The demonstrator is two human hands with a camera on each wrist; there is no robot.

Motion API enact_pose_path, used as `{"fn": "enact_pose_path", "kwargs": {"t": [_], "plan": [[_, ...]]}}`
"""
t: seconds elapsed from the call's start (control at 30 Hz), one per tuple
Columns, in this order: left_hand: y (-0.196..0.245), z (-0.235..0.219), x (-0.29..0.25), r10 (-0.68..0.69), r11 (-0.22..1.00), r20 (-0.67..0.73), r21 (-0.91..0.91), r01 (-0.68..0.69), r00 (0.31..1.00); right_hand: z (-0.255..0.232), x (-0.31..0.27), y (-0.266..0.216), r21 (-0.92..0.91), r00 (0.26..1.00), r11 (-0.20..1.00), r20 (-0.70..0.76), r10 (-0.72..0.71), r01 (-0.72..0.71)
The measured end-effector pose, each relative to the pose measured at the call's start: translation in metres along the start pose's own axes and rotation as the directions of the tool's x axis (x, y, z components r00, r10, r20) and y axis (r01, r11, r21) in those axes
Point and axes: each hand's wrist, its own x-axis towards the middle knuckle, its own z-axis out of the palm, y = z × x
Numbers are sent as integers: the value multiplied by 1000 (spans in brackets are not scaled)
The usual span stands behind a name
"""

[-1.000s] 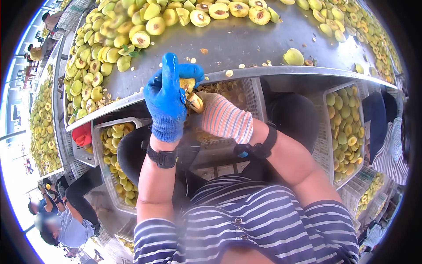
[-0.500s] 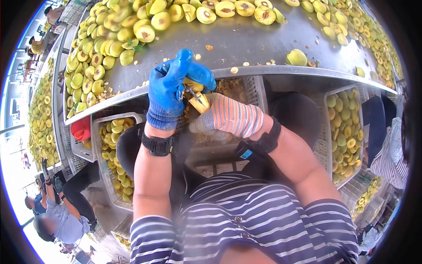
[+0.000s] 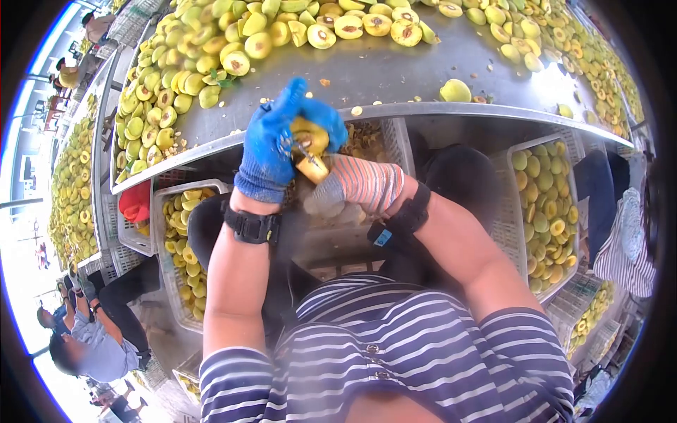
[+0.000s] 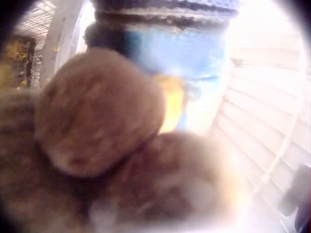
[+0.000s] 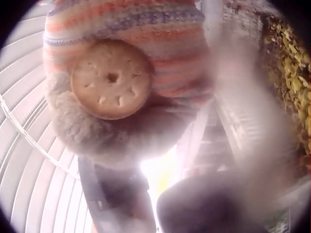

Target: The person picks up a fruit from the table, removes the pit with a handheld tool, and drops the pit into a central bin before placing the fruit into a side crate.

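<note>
My left hand (image 3: 278, 141), in a blue coated glove, holds a yellow-green plum-like fruit (image 3: 315, 134) with its cut face and brown pit showing. Its index finger points up and away. Just below, my right hand (image 3: 360, 185) in a striped knit glove grips a pitting tool by its wooden handle (image 3: 312, 169). The tool's thin metal end meets the fruit. From the right wrist, the handle's round, notched butt (image 5: 112, 79) sticks out of the fist. Blurred brown-grey glove fingers (image 4: 97, 111) cover much of the left wrist view, in front of the blue glove (image 4: 180, 51).
A metal table (image 3: 395, 74) with a raised edge bears heaps of halved fruit (image 3: 190, 63). One fruit (image 3: 455, 90) lies near its edge. Crates of fruit stand left (image 3: 185, 243) and right (image 3: 546, 204) of my knees. A crate (image 3: 398, 151) with scraps is below my hands.
My right hand has turned, so its thumb and more of the wooden handle now show. The cut face and pit in my left hand have come into view. The left index finger leans further right.
</note>
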Motion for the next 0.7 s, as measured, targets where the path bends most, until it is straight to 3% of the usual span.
{"fn": "enact_pose_path", "kwargs": {"t": [0.03, 0.13, 0.17, 0.2, 0.23, 0.27, 0.3, 0.33, 0.37, 0.4, 0.43, 0.47, 0.5, 0.53, 0.57, 0.6, 0.63, 0.67, 0.7], "plan": [[-4, 1, -1, 88, 989, -50, -114, -93, 995, -2, 2, 0, 26, 999, 999, -20, 31, -30], [3, -24, -1, 33, 956, -275, -271, -110, 961, -5, -23, -14, -254, 999, 966, 1, 42, -41], [10, -34, -9, 51, 963, -312, -238, -130, 949, -3, -24, -12, -451, 995, 889, -95, 33, -73], [21, -33, -22, 152, 980, -305, -75, -183, 940, -5, -21, -3, -677, 994, 732, -111, 4, -79], [19, -50, -36, 392, 918, -297, 185, -350, 871, -10, -17, 9, -851, 990, 516, -138, -33, -101], [35, -42, -58, 402, 908, -447, 305, -286, 799, -15, -19, 12, -953, 981, 261, -177, -76, -151], [52, -46, -80, 400, 882, -454, 428, -198, 796, -16, -26, 8, -957, 985, 236, -174, -9, -167], [65, -78, -94, 353, 883, -584, 465, -55, 731, -15, -32, 5, -959, 983, 220, -171, 65, -181], [65, -138, -117, 543, 283, -122, 958, -45, 831, -14, -40, 4, -954, 987, 251, -159, 31, -162], [78, -142, -121, 354, 220, -461, 887, 407, 814, -9, -49, -6, -948, 985, 266, -171, 30, -173], [77, -137, -123, 440, -63, -322, 920, 386, 839, -10, -49, 0, -964, 986, 208, -164, 30, -167], [66, -160, -115, 547, -185, -217, 910, 370, 809, -12, -46, 7, -979, 988, 133, -152, 19, -154], [66, -110, -91, 403, 325, -493, 865, 383, 771, -10, -48, 10, -985, 987, 63, -160, 34, -162], [64, -59, -63, 382, 469, -427, 854, 226, 820, -7, -51, 11, -986, 986, -32, -165, 32, -164], [48, -75, -26, 367, 349, -182, 936, 46, 912, -6, -55, 9, -986, 986, -19, -163, -18, -163], [24, -64, 7, 476, 57, 213, 961, -271, 853, -8, -55, 10, -991, 991, -16, -132, -10, -132], [29, 0, 28, 255, 487, -4, 864, -125, 967, -11, -52, 21, -994, 992, -3, -105, -68, -106], [19, 34, 56, 206, 380, 155, 897, -225, 966, -20, -46, 31, -995, 995, -11, -99, -16, -99], [-5, 53, 91, 204, 162, 290, 932, -324, 935, -21, -46, 30, -991, 991, -16, -135, -13, -135]]}}
